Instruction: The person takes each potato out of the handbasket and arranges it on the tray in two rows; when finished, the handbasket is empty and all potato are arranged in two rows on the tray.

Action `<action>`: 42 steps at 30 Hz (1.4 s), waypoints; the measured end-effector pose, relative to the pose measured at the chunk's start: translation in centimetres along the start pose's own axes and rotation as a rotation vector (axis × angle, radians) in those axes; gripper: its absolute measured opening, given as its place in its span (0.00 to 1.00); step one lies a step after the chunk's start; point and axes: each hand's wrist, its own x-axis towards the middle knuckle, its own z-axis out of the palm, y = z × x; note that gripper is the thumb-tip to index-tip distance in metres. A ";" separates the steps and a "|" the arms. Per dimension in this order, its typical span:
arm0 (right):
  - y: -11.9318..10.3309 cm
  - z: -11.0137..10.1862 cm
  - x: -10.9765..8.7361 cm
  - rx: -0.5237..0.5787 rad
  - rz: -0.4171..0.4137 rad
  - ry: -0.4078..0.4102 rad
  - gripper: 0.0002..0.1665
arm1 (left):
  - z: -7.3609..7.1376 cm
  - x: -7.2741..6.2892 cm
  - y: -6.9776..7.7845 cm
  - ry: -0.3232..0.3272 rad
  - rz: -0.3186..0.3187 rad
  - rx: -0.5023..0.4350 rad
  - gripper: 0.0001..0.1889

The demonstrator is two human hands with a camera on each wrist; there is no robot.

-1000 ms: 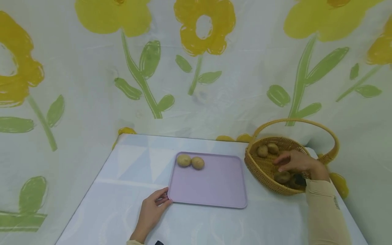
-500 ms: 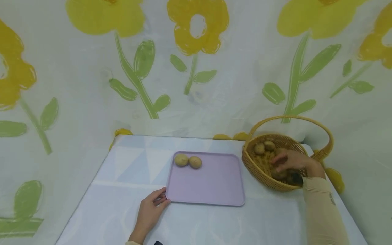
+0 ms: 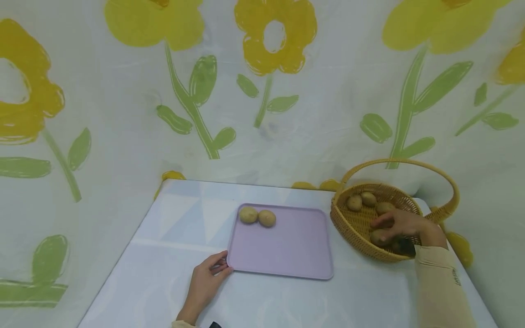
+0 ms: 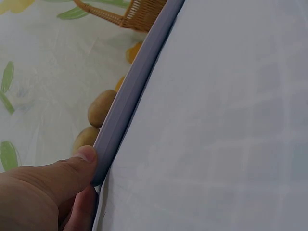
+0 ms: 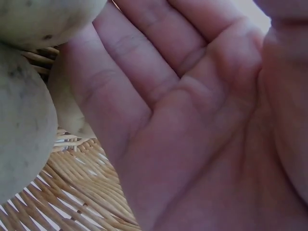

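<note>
Two potatoes (image 3: 267, 218) lie side by side on the lilac tray (image 3: 287, 248), ahead of the person's left hand (image 3: 206, 279) and toward the tray's far left corner. That hand pinches the tray at the near left corner, thumb laid along the rim and a finger against the outer side.

Well over to its right, the person's right hand (image 3: 406, 223) is down inside the wicker basket (image 3: 353, 239). From where I stand its fingers look unclenched and slightly bent, with nothing in the palm; whether a fingertip or the thumb touches anything, I can't tell. At least four more potatoes share the basket with it: a front potato (image 3: 376, 238) just beside its thumb, a back potato (image 3: 384, 207) close beyond its fingers, and a farther pair (image 3: 354, 203) ahead and off to its left. What seems another sits half hidden below the wrist, by a dark device (image 3: 407, 247).

I'd judge the work to be in its earlier part: two potatoes are out on the tray, while the larger share lies around the right hand, none of them yet lifted.
</note>
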 end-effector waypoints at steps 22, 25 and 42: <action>-0.6 0.3 -0.2 -0.034 0.060 -0.027 0.26 | 0.0 0.0 -0.1 0.004 0.030 0.007 0.26; -0.6 0.2 -0.2 -0.026 0.064 -0.021 0.26 | 0.0 0.0 -0.1 0.011 0.038 0.014 0.26; -1.6 -0.1 -0.1 -0.109 -0.001 0.115 0.28 | -0.1 0.0 0.0 0.015 0.033 0.005 0.25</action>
